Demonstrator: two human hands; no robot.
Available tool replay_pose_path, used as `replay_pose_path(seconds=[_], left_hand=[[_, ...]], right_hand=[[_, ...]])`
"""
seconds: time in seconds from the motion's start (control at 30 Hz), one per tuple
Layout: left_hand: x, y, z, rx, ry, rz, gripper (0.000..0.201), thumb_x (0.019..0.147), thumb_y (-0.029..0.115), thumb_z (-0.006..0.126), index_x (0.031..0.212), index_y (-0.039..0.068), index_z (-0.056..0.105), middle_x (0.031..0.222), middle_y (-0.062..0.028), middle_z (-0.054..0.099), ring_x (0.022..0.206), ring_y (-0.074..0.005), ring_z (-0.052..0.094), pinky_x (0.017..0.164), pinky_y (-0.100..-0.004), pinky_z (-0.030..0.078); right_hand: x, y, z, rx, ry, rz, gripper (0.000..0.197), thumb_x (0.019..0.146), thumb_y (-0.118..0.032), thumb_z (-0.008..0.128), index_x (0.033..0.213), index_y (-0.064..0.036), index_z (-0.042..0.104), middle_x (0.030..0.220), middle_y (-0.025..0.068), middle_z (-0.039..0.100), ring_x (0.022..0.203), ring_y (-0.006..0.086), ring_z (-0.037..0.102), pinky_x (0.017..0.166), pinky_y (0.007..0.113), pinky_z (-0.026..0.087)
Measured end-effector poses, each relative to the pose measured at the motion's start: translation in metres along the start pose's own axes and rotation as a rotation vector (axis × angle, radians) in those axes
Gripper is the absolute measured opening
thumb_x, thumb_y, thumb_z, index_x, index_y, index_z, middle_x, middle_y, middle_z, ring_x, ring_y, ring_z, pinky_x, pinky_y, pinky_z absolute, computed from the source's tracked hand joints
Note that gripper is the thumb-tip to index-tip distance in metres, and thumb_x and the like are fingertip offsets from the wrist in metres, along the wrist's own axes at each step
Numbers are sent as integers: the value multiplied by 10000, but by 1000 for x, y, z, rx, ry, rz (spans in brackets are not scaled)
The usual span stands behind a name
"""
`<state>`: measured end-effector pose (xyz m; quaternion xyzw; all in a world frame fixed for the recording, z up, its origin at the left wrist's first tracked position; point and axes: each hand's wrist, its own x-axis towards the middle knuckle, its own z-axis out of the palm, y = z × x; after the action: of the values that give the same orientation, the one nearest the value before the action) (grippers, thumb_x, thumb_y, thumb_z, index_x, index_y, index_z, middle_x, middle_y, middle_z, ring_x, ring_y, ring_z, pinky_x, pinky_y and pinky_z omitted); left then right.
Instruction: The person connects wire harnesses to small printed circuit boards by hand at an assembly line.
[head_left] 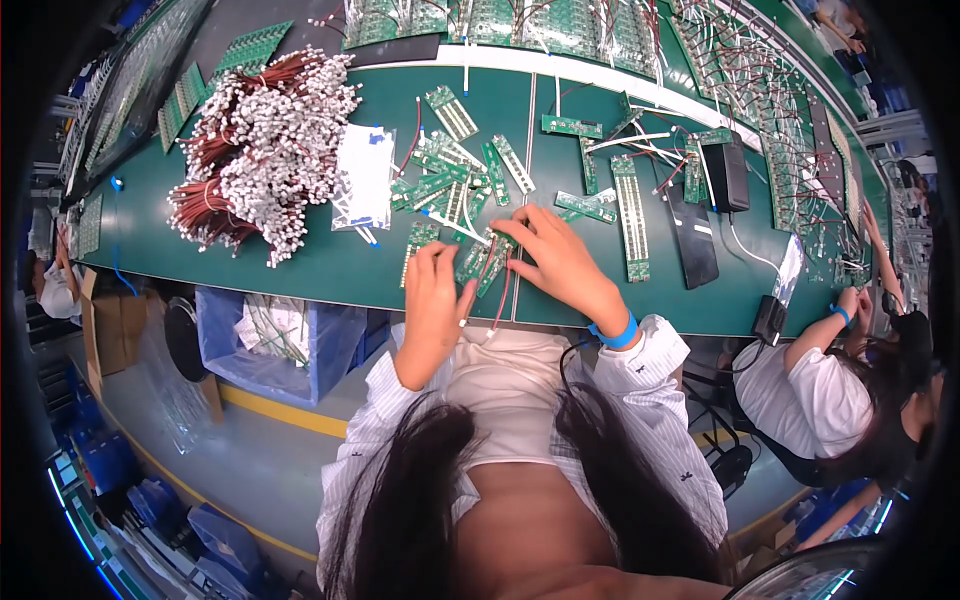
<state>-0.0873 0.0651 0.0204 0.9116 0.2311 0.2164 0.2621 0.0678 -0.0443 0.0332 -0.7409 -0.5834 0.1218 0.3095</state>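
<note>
Head view: the landmark is a loose heap of green circuit boards [448, 186] on the green table [330, 262]. At the heap's near edge, 2 bare hands frame a small group of boards with reddish wires [487, 266], which lies between them. The left hand [431, 295], nearest the heap's near-left edge, is half open, fingers bent and thumb apart from them; its fingertips are beside the boards, and I cannot tell whether it grips anything. The right hand [560, 258], at the heap's near-right edge, is also part open, with bent fingers reaching over the boards' far end and the thumb set apart, pointing toward the wires; whether it pinches a wire or board is hidden. A blue wristband [616, 332] circles the right wrist.

Just left of the heap lies a clear packet with white contents [363, 178]; farther left is a big mound of red wires with white connectors [270, 150]. Right of the heap are 1 long board with pale strips [630, 218], then a flat black slab [693, 240] and a black box [728, 172]. A blue bin [285, 372] stands below the table, nearer the wearer than the heap and to its left.
</note>
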Motion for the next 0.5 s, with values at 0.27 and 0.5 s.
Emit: replay_pose_path(seconds=[0.27,0.5], left_hand=[[4,9,13,-60,-289,-161,309,687,166,668,881,0,493,565,-108,492,597,-311,513,588,-398,390],[9,4,21,-548,-348,-266,174,793,157,572,790,23,462,562,-40,469,540,-140,461,499,-267,339]], right_hand=[[-10,8,7,202,60,105,433,661,-26,649,1062,-43,485,895,98,481,818,237,502,693,315,419],[-24,5,12,549,219,211,431,731,2,612,1116,-37,422,892,74,522,739,145,525,637,262,444]])
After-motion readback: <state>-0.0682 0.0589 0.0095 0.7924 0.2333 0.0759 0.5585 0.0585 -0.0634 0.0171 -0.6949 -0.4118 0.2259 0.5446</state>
